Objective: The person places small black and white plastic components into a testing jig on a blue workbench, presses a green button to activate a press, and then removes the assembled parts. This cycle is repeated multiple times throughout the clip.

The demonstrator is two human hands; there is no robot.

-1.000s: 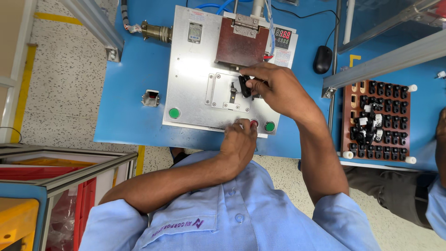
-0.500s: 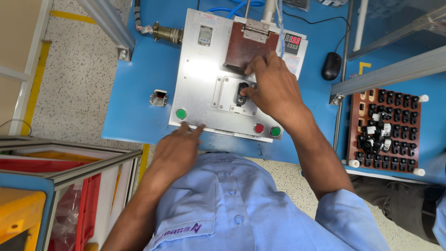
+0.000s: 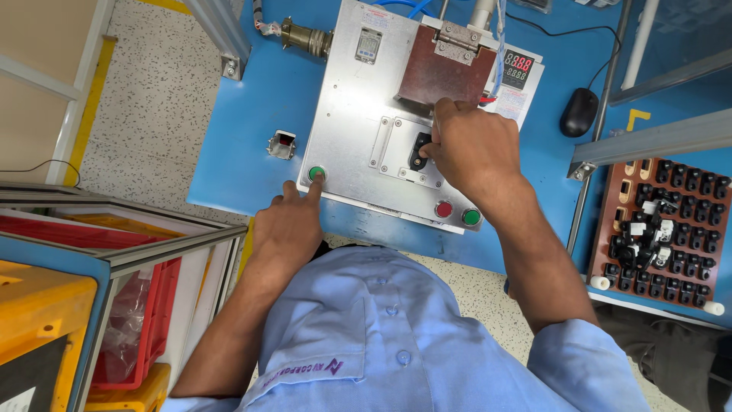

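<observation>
left hand (image 3: 286,225): forefinger out, tip on green button (image 3: 316,174) at near-left corner of metal plate (image 3: 351,114), other fingers curled | right hand (image 3: 473,152): fingertips pinched on small black part (image 3: 420,150) in plate's recess, part mostly hidden under fingers | brown tray (image 3: 662,221) of black parts at right, far edge cut off

Bare blue worktop (image 3: 252,114) lies open at the upper left of centre, broken only by a small metal block (image 3: 282,144) and a brass connector (image 3: 305,37). The silver fixture plate (image 3: 351,114) fills the middle; its brown hinged block (image 3: 442,72) stands over the upper part. The right hand (image 3: 469,152) covers the black part (image 3: 420,150), the left hand (image 3: 286,225) the lower-left corner. A slanting aluminium rail (image 3: 648,141) and a brown parts tray (image 3: 663,229) close off the right.
</observation>
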